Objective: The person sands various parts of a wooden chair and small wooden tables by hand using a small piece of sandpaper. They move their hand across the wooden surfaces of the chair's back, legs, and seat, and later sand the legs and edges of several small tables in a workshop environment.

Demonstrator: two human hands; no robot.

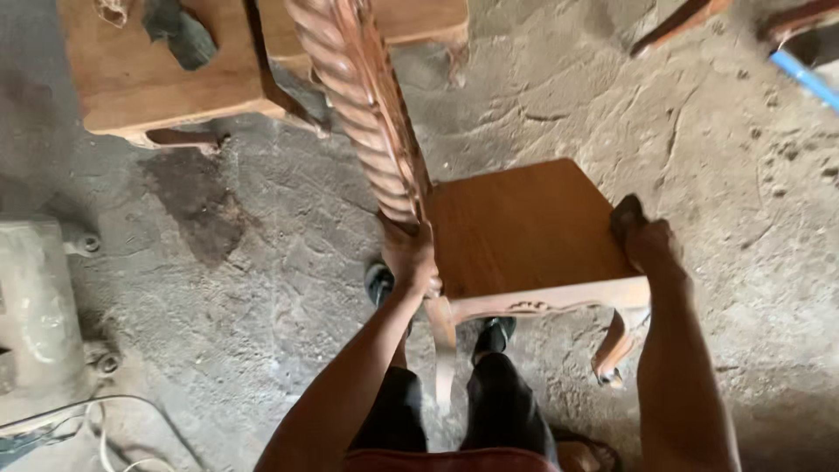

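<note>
A small wooden table with a flat brown top, a carved apron and curved legs stands on the floor in front of me. My right hand grips its right edge. My left hand is closed around the lower end of a twisted, rope-carved wooden post that rises at the table's left corner toward the camera. My legs and dark shoes show below the table.
Another wooden furniture piece stands at the upper left. A grey machine body and a white cable lie at the left. A blue pipe sits at the upper right. The floor is rough, dusty concrete.
</note>
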